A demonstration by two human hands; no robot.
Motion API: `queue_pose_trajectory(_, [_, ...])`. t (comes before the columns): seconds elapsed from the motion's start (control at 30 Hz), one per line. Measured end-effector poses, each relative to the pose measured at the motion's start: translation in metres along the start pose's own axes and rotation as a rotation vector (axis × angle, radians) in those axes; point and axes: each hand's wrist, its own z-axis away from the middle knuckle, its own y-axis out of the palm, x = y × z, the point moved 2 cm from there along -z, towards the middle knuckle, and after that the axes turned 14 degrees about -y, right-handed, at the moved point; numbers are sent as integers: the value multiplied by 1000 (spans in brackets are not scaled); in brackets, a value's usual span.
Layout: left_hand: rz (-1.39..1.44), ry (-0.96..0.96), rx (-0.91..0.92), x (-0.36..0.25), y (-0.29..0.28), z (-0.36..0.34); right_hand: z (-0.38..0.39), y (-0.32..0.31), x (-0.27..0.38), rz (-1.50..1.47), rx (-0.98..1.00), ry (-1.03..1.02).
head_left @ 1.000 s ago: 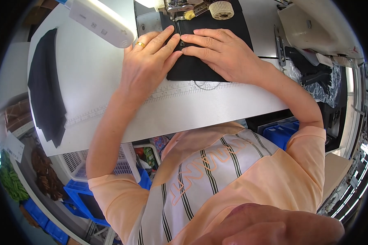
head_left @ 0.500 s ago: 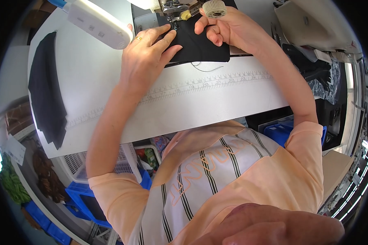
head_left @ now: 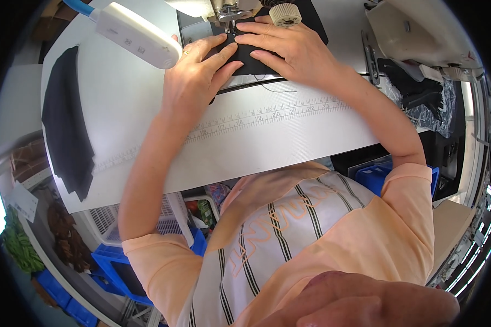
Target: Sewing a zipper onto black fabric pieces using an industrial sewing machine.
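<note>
A piece of black fabric (head_left: 249, 68) lies on the bed of a sewing machine (head_left: 193, 6), under the presser foot (head_left: 231, 26). My left hand (head_left: 199, 68) rests on the fabric's left part with fingers stretched out, fingertips just in front of the foot; a ring is on one finger. My right hand (head_left: 292, 52) lies flat on the fabric's right part, its fingers spread and pointing left at the needle area. Above that hand is a ribbed, cream-coloured knob (head_left: 285, 15). Loose thread (head_left: 278, 89) trails from the fabric's near edge.
A white lamp-like device (head_left: 139, 35) on a blue cable hangs over my left hand. Stacked black fabric (head_left: 68, 125) lies along the table's left edge. A printed ruler (head_left: 267, 115) crosses the white tabletop (head_left: 240, 147). Plastic-wrapped black pieces (head_left: 433, 106) sit right; a white basket (head_left: 106, 220) stands below.
My right hand has come down from a raised, half-curled pose by the knob to lie flat on the fabric. The fabric has shifted away and to the right. My left hand has barely moved.
</note>
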Motion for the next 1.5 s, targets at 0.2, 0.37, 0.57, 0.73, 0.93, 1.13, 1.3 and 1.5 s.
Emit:
queue_pose_trajectory(0.2, [-24, 27, 25, 4, 3, -4, -1, 4, -7, -32, -9, 13])
queue_pose_trajectory(0.37, [-53, -26, 23, 5, 3, -2, -1, 7, -6, -4, -29, -26])
queue_pose_trajectory(0.57, [-75, -16, 29, 5, 4, -4, -1, 8, -9, 3, -37, -14])
queue_pose_trajectory(0.73, [-24, 6, 22, 7, 4, -5, -2, 8, -9, -21, -42, -20])
queue_pose_trajectory(0.93, [-11, 31, 41, 13, 7, -4, -3, 9, -8, 17, -44, -32])
queue_pose_trajectory(1.13, [-6, -13, 52, 16, 7, -2, 12, 0, -37, -354, -409, 509])
queue_pose_trajectory(1.3, [29, -49, 35, 6, 4, -7, 2, -33, -101, -136, 136, 970])
queue_pose_trajectory(1.5, [47, 8, -5, 7, 2, -5, 0, -69, -92, 223, 245, 781])
